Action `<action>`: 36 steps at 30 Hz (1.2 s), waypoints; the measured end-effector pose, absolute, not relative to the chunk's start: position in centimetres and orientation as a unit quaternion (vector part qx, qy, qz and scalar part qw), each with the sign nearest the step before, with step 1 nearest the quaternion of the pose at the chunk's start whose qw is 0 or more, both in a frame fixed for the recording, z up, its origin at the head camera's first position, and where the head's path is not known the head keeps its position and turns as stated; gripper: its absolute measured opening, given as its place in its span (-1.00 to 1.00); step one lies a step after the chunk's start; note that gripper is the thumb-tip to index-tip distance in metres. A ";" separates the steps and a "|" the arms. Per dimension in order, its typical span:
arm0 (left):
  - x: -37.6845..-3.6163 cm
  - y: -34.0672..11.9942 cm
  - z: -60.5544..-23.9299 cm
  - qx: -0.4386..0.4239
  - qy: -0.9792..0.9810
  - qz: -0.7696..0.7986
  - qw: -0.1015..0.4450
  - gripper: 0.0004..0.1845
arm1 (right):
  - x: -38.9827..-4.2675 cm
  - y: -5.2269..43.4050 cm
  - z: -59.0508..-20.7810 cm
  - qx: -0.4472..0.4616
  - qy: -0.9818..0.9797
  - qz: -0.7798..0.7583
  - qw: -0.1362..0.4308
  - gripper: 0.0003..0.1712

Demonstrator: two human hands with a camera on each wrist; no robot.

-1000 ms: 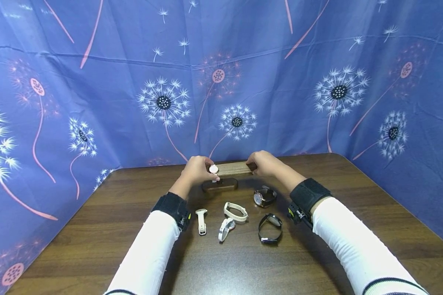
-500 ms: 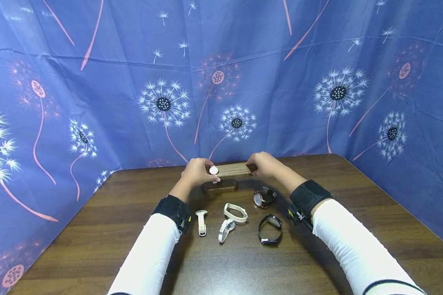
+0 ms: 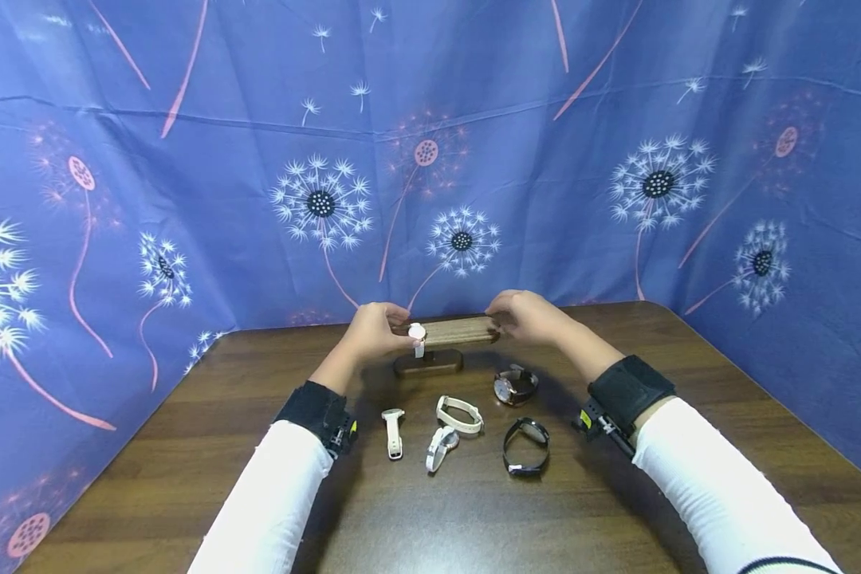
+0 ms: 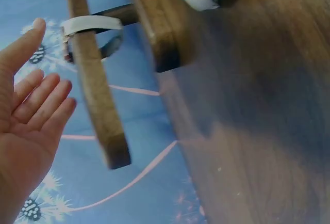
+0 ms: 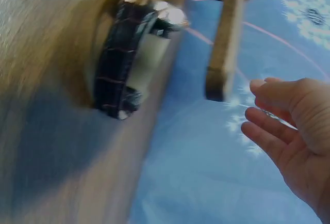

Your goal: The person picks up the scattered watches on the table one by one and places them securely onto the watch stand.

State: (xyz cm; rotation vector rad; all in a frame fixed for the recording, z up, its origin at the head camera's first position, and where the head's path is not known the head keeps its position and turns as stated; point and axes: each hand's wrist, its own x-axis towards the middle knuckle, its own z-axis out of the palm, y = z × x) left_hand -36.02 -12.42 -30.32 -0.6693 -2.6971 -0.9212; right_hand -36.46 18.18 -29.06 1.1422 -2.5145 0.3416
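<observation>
A wooden watch stand has a horizontal bar [image 3: 461, 331] over a dark base [image 3: 428, 363]. A watch with a white strap [image 4: 93, 24] is looped around the bar; its round face [image 3: 417, 331] sits near the bar's left end in the head view. My left hand [image 3: 373, 328] is beside that end, and the left wrist view shows its fingers [image 4: 44, 97] extended, apart from the wood. At the other end is my right hand [image 3: 531, 319], its fingers [image 5: 270, 123] loosely bent with a gap to the bar [image 5: 225, 53] in the right wrist view. Neither holds anything.
On the wooden table [image 3: 273, 478] lie a white-strapped watch [image 3: 393, 434], a cream band [image 3: 460, 414], another white watch [image 3: 441, 448], a dark-strapped watch [image 3: 515, 384] and a black one [image 3: 526, 446]. A blue dandelion-print cloth [image 3: 545, 159] hangs behind.
Both hands have let go and moved outward, the left away from the white-strapped watch, the right from the bar's right end. The watch stays on the bar, its strap now more visible.
</observation>
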 end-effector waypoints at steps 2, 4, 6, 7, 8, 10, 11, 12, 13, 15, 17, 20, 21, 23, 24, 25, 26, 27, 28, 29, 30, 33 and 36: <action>-35.6 -12.8 -29.9 -0.238 -0.912 -0.321 0.094 -0.47 | -35.7 18.7 -28.7 0.406 -0.883 0.141 0.187 -0.64; -34.9 -13.0 -29.5 -0.243 -0.910 -0.326 0.077 -0.53 | -35.1 19.3 -28.5 0.407 -0.879 0.155 0.193 -0.64; -34.1 -13.3 -29.2 -0.245 -0.910 -0.327 0.065 -0.59 | -34.5 20.0 -28.5 0.406 -0.878 0.163 0.196 -0.64; -33.6 -13.4 -29.1 -0.244 -0.910 -0.329 0.060 -0.62 | -34.2 20.4 -28.6 0.403 -0.879 0.166 0.194 -0.64; -33.1 -13.4 -29.0 -0.243 -0.910 -0.331 0.058 -0.65 | -33.9 20.8 -28.7 0.402 -0.879 0.171 0.192 -0.64; -32.1 -13.5 -28.9 -0.241 -0.908 -0.337 0.058 -0.68 | -33.4 21.6 -29.1 0.396 -0.881 0.180 0.187 -0.64; -31.6 -13.5 -28.9 -0.242 -0.906 -0.341 0.058 -0.69 | -33.1 21.9 -29.4 0.391 -0.883 0.187 0.182 -0.64; -31.1 -13.6 -29.0 -0.242 -0.905 -0.345 0.059 -0.69 | -32.9 22.3 -29.6 0.385 -0.885 0.195 0.176 -0.64; -30.6 -13.6 -29.1 -0.242 -0.903 -0.351 0.058 -0.70 | -32.7 22.6 -29.8 0.379 -0.886 0.206 0.169 -0.64; -29.8 -13.5 -29.2 -0.246 -0.896 -0.365 0.053 -0.71 | -32.4 23.0 -30.3 0.368 -0.889 0.228 0.149 -0.64; -29.1 -13.4 -29.4 -0.251 -0.890 -0.378 0.051 -0.71 | -32.2 23.2 -30.7 0.360 -0.892 0.242 0.127 -0.64; -28.4 -13.3 -29.4 -0.258 -0.884 -0.385 0.054 -0.71 | -32.2 23.0 -31.2 0.363 -0.895 0.243 0.093 -0.65; -28.2 -13.3 -29.3 -0.260 -0.885 -0.383 0.058 -0.71 | -32.2 22.8 -31.4 0.366 -0.896 0.238 0.083 -0.64; -27.8 -13.3 -29.0 -0.265 -0.886 -0.376 0.066 -0.72 | -32.2 22.4 -31.6 0.369 -0.900 0.227 0.059 -0.60; -27.6 -13.4 -28.8 -0.264 -0.886 -0.374 0.066 -0.72 | -32.2 22.2 -31.8 0.370 -0.901 0.222 0.046 -0.57; -27.5 -13.4 -28.6 -0.266 -0.887 -0.372 0.066 -0.72 | -32.2 22.0 -31.9 0.370 -0.902 0.219 0.032 -0.53; -27.4 -13.5 -28.4 -0.266 -0.887 -0.372 0.065 -0.72 | -32.2 21.8 -32.0 0.369 -0.903 0.220 0.017 -0.49; -27.2 -13.5 -28.2 -0.267 -0.887 -0.371 0.064 -0.73 | -32.2 21.5 -32.2 0.367 -0.904 0.220 0.003 -0.44; -27.1 -13.6 -28.1 -0.268 -0.886 -0.372 0.061 -0.73 | -32.3 21.3 -32.4 0.368 -0.904 0.219 -0.008 -0.40; -27.0 -13.6 -27.9 -0.269 -0.886 -0.373 0.059 -0.73 | -32.3 21.2 -32.6 0.368 -0.904 0.218 -0.016 -0.37; -26.9 -13.6 -27.9 -0.270 -0.885 -0.374 0.057 -0.73 | -32.3 21.0 -32.8 0.366 -0.904 0.219 -0.025 -0.34; -26.7 -13.7 -27.7 -0.278 -0.883 -0.373 0.059 -0.76 | -32.6 20.6 -33.5 0.370 -0.905 0.209 -0.037 -0.31; -26.5 -13.8 -27.6 -0.283 -0.883 -0.369 0.064 -0.76 | -32.9 20.4 -34.1 0.367 -0.907 0.204 -0.046 -0.35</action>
